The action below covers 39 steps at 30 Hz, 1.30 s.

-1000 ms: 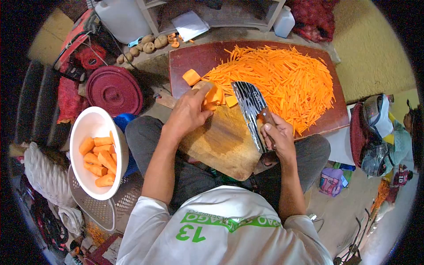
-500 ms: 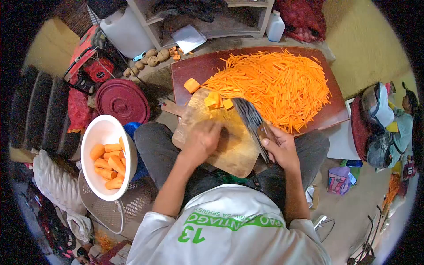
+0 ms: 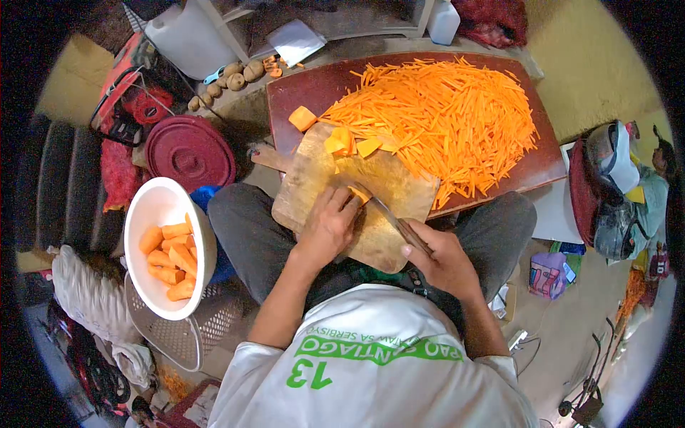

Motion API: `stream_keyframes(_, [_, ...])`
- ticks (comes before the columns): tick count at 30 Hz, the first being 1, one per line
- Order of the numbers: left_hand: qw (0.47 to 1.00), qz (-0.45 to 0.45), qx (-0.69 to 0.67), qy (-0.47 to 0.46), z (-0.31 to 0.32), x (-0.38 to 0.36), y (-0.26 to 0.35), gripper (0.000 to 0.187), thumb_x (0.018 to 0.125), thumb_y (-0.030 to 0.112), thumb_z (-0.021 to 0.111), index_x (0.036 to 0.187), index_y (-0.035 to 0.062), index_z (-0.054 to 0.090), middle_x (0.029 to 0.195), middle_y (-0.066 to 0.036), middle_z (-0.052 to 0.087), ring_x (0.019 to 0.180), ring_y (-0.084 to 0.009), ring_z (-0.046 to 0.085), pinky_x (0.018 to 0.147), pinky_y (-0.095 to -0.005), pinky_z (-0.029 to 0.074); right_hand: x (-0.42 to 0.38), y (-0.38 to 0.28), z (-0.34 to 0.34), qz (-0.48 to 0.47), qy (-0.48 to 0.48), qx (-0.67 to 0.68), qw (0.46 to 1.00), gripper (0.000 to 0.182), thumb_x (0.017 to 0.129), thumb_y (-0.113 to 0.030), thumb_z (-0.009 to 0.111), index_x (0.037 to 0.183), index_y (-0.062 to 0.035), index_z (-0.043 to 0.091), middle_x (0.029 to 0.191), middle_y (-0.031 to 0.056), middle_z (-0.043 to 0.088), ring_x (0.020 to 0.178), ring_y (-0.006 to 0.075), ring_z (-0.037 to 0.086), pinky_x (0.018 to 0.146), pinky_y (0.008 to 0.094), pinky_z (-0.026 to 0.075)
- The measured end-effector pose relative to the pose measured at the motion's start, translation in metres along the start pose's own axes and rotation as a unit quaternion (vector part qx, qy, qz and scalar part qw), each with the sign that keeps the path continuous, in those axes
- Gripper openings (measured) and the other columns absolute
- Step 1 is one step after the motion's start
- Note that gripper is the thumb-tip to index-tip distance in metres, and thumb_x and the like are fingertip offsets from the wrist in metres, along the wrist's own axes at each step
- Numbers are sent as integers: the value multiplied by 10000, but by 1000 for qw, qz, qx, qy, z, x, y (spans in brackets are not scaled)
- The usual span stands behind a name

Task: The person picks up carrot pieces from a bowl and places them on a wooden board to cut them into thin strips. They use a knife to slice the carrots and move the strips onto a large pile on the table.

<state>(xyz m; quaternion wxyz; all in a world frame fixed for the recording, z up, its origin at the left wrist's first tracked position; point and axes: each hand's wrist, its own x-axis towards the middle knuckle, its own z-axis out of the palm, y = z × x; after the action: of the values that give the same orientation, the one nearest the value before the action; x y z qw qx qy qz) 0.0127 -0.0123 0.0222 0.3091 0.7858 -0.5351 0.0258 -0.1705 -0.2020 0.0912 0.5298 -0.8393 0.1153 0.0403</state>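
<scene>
My right hand is wrapped round the wooden handle of a kitchen knife. Its blade points up and left, edge down over a wooden cutting board that lies across my lap. Curled fingers of my left hand press a small carrot piece to the board, right beside the blade. Near the board's far edge sit some carrot chunks, and another carrot block lies on the red tabletop just beyond. A large heap of carrot strips reaches the board's far right side.
A white basin of peeled carrots stands left of my knee. The red low table is in front. Behind it are several potatoes; a maroon lid is at the left.
The knife has come down from a raised, tilted position to the board, its blade now by my left fingers. My left hand has settled on the carrot piece. The view has shifted slightly.
</scene>
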Motion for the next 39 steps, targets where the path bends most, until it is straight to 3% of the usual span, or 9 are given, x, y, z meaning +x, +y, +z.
stream_keyframes(3, [1000,-5,10,-18,-5,1,4,369,742,1,744,1109,-27,713,1071,-170,616,994,-373,588,889,-460,523,-3,-2,4,-23,6,-55,998,384,1025,-183,661,1370,-48,564,1099,263,722,1025,499,693,868,511,572])
stream_keyframes(6, [1000,-2,8,-21,-4,2,4,371,736,23,738,1101,-38,712,1064,-158,615,995,-363,581,887,-455,518,-5,-14,-2,-10,-12,-96,995,456,1015,-180,690,1419,-8,569,1065,243,715,982,465,712,844,452,571])
stream_keyframes(12, [999,23,32,-19,6,-2,-4,303,781,94,699,1054,-37,721,1066,-145,633,983,-341,585,878,-449,526,-5,-17,-5,-25,-26,-155,987,488,1015,-211,686,1443,-29,537,1091,258,726,1009,472,716,833,530,575])
stream_keyframes(15, [999,29,37,-12,8,-1,-6,284,787,94,687,1036,-36,727,1075,-148,645,976,-338,593,864,-449,532,11,-13,5,29,-56,-179,982,493,1022,-215,667,1452,-22,521,1084,296,715,1018,477,714,830,557,570])
stream_keyframes(21, [1000,2,-2,-7,6,0,-3,291,789,48,692,1063,-43,733,1100,-159,655,1002,-352,607,879,-448,541,46,-1,11,-35,-28,-157,987,405,1042,-223,618,1375,-22,504,1037,301,707,995,488,703,784,571,565])
stream_keyframes(27, [1000,-4,-5,10,4,-3,-5,339,763,24,715,1094,-48,732,1115,-179,666,1011,-366,616,916,-459,545,16,-27,-7,66,-102,-199,972,346,1040,-213,615,1324,-44,510,988,279,695,971,492,699,776,578,555])
stream_keyframes(33, [1000,-15,-24,-3,8,-2,-8,356,735,-1,720,1089,-41,737,1114,-172,672,1013,-371,620,917,-461,544,49,-5,17,-43,-23,-145,988,347,1034,-208,621,1321,-46,513,1030,284,700,978,486,703,786,576,559])
stream_keyframes(36, [1000,-12,-19,13,8,-1,-9,355,725,-7,726,1079,-36,739,1102,-162,672,1008,-369,620,910,-464,543,44,-7,13,-36,-32,-130,990,384,1037,-212,616,1367,-46,510,1055,295,700,995,489,702,797,572,562])
stream_keyframes(39, [999,-20,-19,19,10,-6,-7,366,712,-1,737,1077,-29,743,1099,-153,676,1004,-362,617,900,-464,536,25,-28,-2,74,-110,-166,977,450,1041,-220,607,1437,-40,491,1081,312,696,1028,507,688,840,578,555])
